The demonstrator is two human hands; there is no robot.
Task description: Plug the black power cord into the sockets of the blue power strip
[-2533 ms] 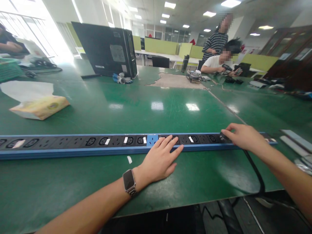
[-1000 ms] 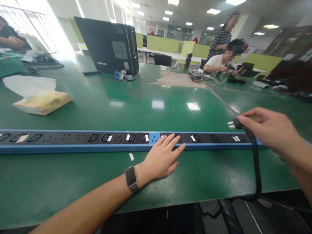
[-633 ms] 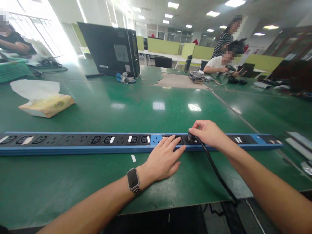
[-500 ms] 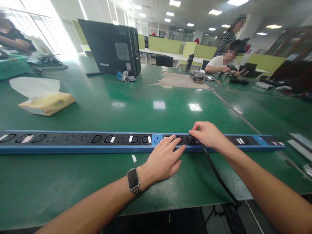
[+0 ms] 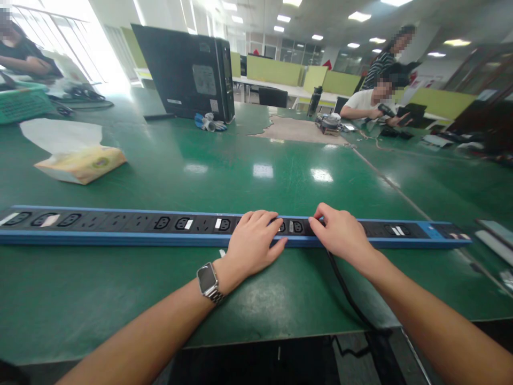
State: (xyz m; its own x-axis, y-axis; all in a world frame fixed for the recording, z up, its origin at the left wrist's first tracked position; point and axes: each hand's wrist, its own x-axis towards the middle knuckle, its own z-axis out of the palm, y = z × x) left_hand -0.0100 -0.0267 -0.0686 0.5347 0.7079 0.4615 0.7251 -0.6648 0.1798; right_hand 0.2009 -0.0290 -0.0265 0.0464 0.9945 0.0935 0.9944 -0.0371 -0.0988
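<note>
Blue power strip [image 5: 120, 227] under one left hand [image 5: 252, 240], one right hand [image 5: 340, 232].

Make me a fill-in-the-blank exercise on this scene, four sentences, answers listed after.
1. The left hand rests on a long ____ power strip.
2. A ____ is worn on the left wrist.
3. A black cable runs from under the right hand over the table's ____ edge.
4. The tissue pack lies on the ____ table.

Answers: blue; watch; near; green

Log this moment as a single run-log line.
left hand: flat on power strip | right hand: over black plug at strip socket | cable: runs off table edge
</note>
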